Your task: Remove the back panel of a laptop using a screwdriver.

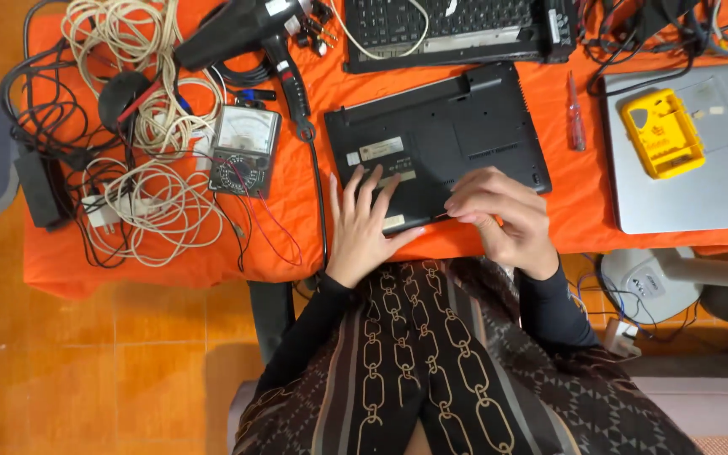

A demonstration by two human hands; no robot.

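Orange cloth covers the tabletop [297, 244], and a black laptop [448, 135] lies bottom-up on it, right under both hands. Left hand [364, 223] is flat, fingers spread, pressing on the laptop's near edge and gripping nothing. Right hand [499, 215] is curled over the near right corner, fingertips bunched at the edge; can't tell if it's pinching anything. Just left of the left hand sits an analog multimeter [246, 152] with red and black leads, and beyond that some tangled white cables [153, 202]. Past the right hand are a small red screwdriver [576, 114] and a silver laptop [701, 168] with a yellow case [661, 133] on top.
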